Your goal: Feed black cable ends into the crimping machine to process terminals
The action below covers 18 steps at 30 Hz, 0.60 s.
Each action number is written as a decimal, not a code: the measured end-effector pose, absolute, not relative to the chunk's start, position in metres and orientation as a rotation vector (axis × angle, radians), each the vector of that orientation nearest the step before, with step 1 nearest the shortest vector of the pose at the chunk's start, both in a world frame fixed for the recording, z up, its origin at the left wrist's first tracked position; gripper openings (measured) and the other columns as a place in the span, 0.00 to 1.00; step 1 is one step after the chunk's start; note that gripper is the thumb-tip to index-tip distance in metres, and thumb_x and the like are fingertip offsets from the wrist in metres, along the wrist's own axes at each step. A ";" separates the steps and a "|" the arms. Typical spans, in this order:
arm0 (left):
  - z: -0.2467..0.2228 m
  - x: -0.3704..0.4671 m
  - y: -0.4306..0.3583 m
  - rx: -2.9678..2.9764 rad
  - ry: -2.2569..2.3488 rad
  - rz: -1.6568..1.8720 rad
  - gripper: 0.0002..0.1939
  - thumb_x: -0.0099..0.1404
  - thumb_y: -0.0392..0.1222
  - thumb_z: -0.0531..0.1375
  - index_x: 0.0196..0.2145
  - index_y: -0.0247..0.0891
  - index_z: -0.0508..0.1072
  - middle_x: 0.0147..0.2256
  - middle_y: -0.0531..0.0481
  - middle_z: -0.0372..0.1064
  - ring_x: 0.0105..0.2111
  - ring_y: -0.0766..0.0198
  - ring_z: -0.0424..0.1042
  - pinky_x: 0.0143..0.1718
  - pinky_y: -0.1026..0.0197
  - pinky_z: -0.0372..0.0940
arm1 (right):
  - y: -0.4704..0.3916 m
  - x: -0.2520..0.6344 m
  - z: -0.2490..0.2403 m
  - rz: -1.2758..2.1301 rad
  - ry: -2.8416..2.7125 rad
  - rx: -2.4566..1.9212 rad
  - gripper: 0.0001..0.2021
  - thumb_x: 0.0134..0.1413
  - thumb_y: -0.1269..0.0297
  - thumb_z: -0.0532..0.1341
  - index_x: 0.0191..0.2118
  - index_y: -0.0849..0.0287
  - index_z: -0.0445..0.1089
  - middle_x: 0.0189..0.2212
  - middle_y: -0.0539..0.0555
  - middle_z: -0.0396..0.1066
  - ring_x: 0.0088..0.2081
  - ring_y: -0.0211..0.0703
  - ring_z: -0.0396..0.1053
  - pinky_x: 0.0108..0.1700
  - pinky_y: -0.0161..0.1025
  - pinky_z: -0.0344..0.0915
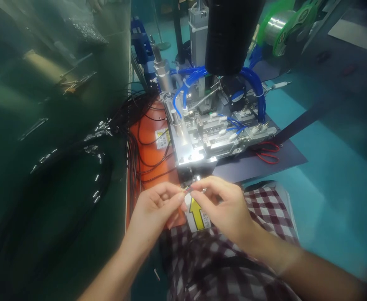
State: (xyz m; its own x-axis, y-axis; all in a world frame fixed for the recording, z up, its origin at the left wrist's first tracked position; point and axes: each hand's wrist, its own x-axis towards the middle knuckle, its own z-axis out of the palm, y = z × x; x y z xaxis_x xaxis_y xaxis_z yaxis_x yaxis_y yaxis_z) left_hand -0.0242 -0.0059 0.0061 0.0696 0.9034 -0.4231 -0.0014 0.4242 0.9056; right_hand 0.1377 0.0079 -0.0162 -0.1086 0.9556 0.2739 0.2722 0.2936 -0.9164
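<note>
Machine (188, 146) sits straight beyond the fingertips, its near metal edge just past them. Black cables (133, 161) run off to the left of the fingers, over the orange panel (148, 142). Left hand (154, 205) and right hand (225, 200) meet tip to tip; neither clearly nearer. Yellow-arrow label (196, 213) shows below the fingertips, between the hands. Smallest: thin piece (187, 188), right between the two sets of fingertips. Long axis looks slanted, left end lower, right end up toward the right index. Left thumb and index pinch it; right pair close together at the other end, can't tell if gripping.
</note>
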 end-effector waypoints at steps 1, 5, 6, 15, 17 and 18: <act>0.007 -0.024 -0.006 0.899 1.326 0.849 0.09 0.61 0.43 0.62 0.29 0.34 0.71 0.23 0.53 0.71 0.14 0.78 0.57 0.16 0.73 0.53 | 0.007 0.138 -0.016 0.875 -1.604 -1.137 0.04 0.52 0.76 0.63 0.31 0.60 0.74 0.24 0.49 0.71 0.22 0.33 0.64 0.25 0.32 0.63; 0.006 -0.023 -0.007 0.891 1.321 0.867 0.10 0.61 0.44 0.63 0.30 0.34 0.71 0.22 0.53 0.71 0.14 0.77 0.58 0.17 0.72 0.54 | 0.004 0.136 -0.017 0.827 -1.649 -1.066 0.05 0.53 0.75 0.63 0.31 0.59 0.72 0.26 0.50 0.72 0.24 0.35 0.65 0.25 0.32 0.62; 0.005 -0.024 -0.007 0.890 1.313 0.869 0.10 0.61 0.44 0.63 0.30 0.34 0.71 0.22 0.53 0.71 0.14 0.77 0.58 0.17 0.72 0.54 | 0.003 0.135 -0.017 0.825 -1.650 -1.063 0.05 0.53 0.75 0.63 0.30 0.59 0.72 0.26 0.49 0.72 0.23 0.34 0.64 0.24 0.32 0.62; 0.001 -0.027 -0.010 0.860 1.328 0.850 0.09 0.60 0.45 0.64 0.33 0.36 0.74 0.19 0.55 0.66 0.17 0.75 0.59 0.19 0.73 0.56 | 0.009 0.133 -0.020 0.788 -1.737 -1.020 0.06 0.54 0.74 0.59 0.28 0.60 0.67 0.23 0.48 0.66 0.22 0.34 0.60 0.27 0.36 0.58; 0.002 -0.025 -0.011 0.844 1.330 0.882 0.09 0.60 0.44 0.65 0.33 0.36 0.74 0.18 0.56 0.65 0.17 0.75 0.59 0.20 0.72 0.58 | 0.007 0.132 -0.020 0.877 -1.686 -1.023 0.05 0.53 0.73 0.58 0.28 0.60 0.67 0.23 0.49 0.66 0.24 0.35 0.61 0.28 0.35 0.58; 0.002 -0.024 -0.012 0.837 1.330 0.904 0.09 0.60 0.44 0.65 0.33 0.36 0.74 0.18 0.56 0.65 0.17 0.75 0.60 0.20 0.72 0.59 | 0.006 0.131 -0.020 0.975 -1.624 -1.051 0.05 0.54 0.72 0.59 0.28 0.60 0.67 0.23 0.49 0.66 0.24 0.35 0.61 0.27 0.35 0.59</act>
